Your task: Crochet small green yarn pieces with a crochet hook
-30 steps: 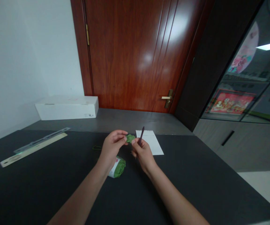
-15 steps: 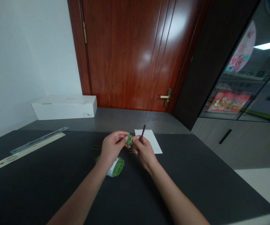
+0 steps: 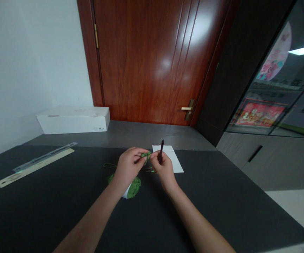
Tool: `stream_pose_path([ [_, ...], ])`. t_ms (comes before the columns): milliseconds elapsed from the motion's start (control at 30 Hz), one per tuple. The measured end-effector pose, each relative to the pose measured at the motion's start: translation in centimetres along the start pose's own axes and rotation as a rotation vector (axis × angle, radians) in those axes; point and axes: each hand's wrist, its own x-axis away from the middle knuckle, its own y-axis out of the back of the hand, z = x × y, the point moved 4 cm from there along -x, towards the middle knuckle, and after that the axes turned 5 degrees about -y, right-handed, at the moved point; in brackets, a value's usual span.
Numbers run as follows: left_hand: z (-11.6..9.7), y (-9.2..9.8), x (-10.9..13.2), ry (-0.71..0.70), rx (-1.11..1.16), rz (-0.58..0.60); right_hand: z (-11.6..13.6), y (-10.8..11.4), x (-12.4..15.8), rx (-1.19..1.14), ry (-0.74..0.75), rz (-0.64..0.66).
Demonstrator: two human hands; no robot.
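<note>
Black tabletop (image 3: pixel 62 203), bearing one green yarn ball (image 3: pixel 135 188). Beyond the ball: green work piece (image 3: pixel 145 154), pinched by left hand (image 3: pixel 128 163). Beyond and right of it: right hand (image 3: pixel 164 167), gripping dark tool (image 3: pixel 162 147). Advisable: pinch near the working edge, tension light.

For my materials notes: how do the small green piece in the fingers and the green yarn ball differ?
The green piece is held in the left hand; the yarn ball lies on the black table. The piece looks far smaller than the ball. The ball has a white wrapper; none shows on the piece. Both are green.
</note>
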Motion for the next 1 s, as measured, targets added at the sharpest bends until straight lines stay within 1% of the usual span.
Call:
stream_pose_path([
  [100, -0.8, 0.1, 0.0, -0.094, -0.133, -0.003, 0.6, 0.3, 0.1, 0.114, 0.084, -0.042],
  [167, -1.3, 0.0, 0.1, -0.150, -0.232, 0.013, 0.9, 0.0, 0.3, 0.169, 0.124, 0.000],
  [233, -1.5, -0.2, 0.1, -0.177, -0.275, 0.026, 1.1, -0.3, 0.5, 0.184, 0.146, 0.057],
  [300, -1.2, -0.1, 0.1, -0.147, -0.212, 0.004, 1.0, -0.4, 0.5, 0.115, 0.110, 0.070],
  [433, -0.1, 0.3, -0.1, -0.017, 0.014, -0.055, 0.0, -0.2, 0.1, -0.175, -0.110, 0.035],
  [533, 0.1, 0.4, -0.2, -0.007, 0.018, -0.079, -0.6, -0.6, -0.1, -0.220, -0.192, 0.112],
  [600, 0.1, 0.4, -0.3, -0.023, -0.018, -0.090, -0.7, -0.7, -0.2, -0.175, -0.186, 0.135],
  [700, 0.0, 0.3, -0.3, -0.009, -0.004, -0.096, -0.7, -0.4, -0.4, -0.076, -0.124, 0.094],
  [767, 0.1, 0.2, -0.3, 0.030, 0.057, -0.079, -0.7, -0.2, -0.5, -0.027, -0.097, 0.072],
  [900, 0.6, -0.1, -0.2, 0.133, 0.171, -0.042, -0.7, -0.1, -0.5, 0.005, -0.092, 0.067],
  [1000, 1.1, 0.0, -0.1, 0.200, 0.230, -0.069, -0.7, -0.2, -0.5, -0.018, -0.116, 0.108],
])
